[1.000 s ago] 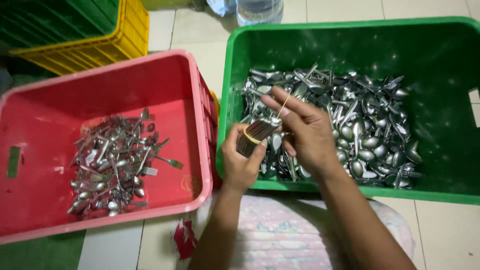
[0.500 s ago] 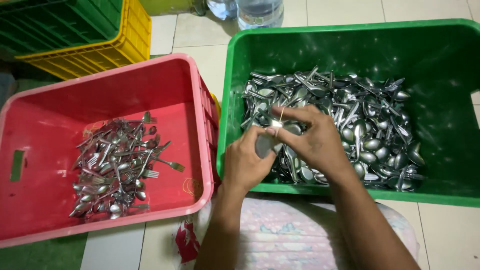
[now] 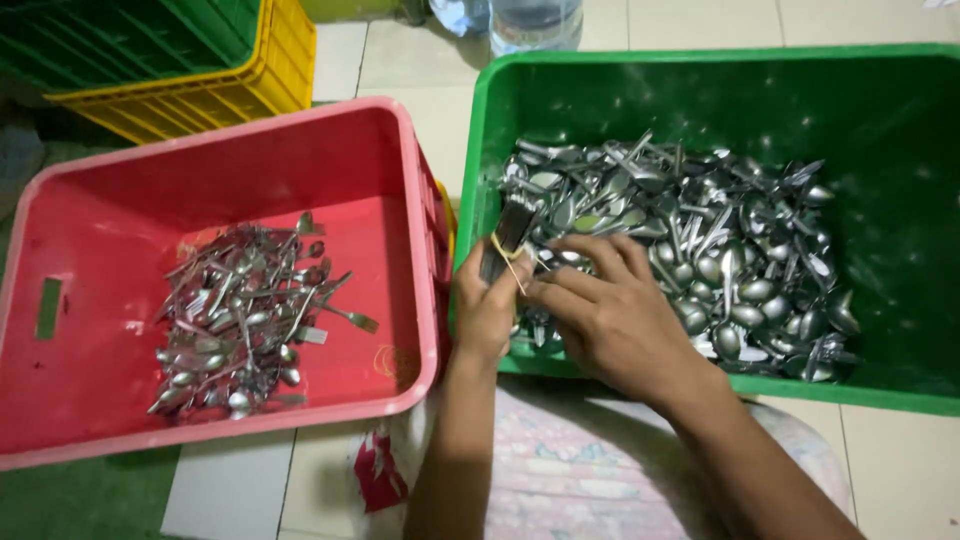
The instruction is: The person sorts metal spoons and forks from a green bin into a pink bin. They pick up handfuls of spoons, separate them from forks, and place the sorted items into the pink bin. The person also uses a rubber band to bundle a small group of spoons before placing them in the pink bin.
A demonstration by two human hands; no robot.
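A bundle of spoons point(image 3: 508, 238) is being clenched upright by the left hand point(image 3: 487, 305) so a yellow rubber band point(image 3: 508, 256) can be pinched round it by the right hand point(image 3: 610, 315), above the green crate point(image 3: 900, 390).

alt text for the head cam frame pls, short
A person's left hand grips a bundle of spoons with a yellow rubber band around it, while the right hand works at the band, over a green crate full of loose spoons. To the left, a red crate holds a smaller pile of cutlery; yellow and green crates sit behind it.
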